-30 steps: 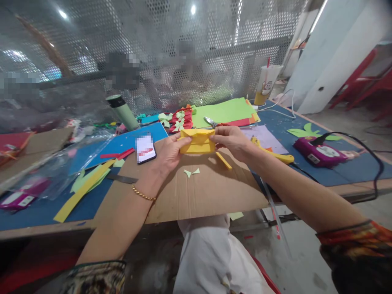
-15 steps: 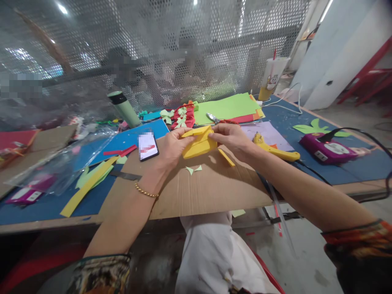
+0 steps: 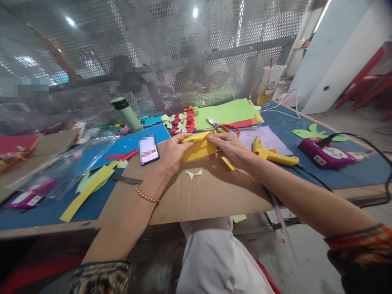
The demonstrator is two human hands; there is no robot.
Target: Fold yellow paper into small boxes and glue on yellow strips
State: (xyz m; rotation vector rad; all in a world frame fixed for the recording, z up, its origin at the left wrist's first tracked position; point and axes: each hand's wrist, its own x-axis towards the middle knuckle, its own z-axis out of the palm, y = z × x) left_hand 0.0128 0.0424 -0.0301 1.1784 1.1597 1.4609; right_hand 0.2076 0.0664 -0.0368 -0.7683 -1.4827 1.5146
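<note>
Between both hands is a folded piece of yellow paper (image 3: 199,152), raised above the brown cardboard sheet (image 3: 208,196). My left hand (image 3: 175,152) pinches its left side, thumb across the upper fold. At the upper right corner, the fingers of my right hand (image 3: 228,145) are closed on the same paper. Below the paper lie two small pale green scraps (image 3: 193,174) on the cardboard. A short yellow strip (image 3: 228,164) rests on the cardboard beneath my right hand. Red-handled scissors (image 3: 225,126) lie just beyond the right hand.
To the right are a yellow glue gun (image 3: 272,154), a purple power socket (image 3: 326,153) with a black cable and a drink cup (image 3: 271,85). A phone (image 3: 148,150), yellow strip (image 3: 88,188) and green bottle (image 3: 126,114) are on the left. Green sheets (image 3: 225,113) lie at the back.
The yellow paper's top flap has folded down and its face has tilted a little. Both hands keep their hold. The whole view has shifted slightly.
</note>
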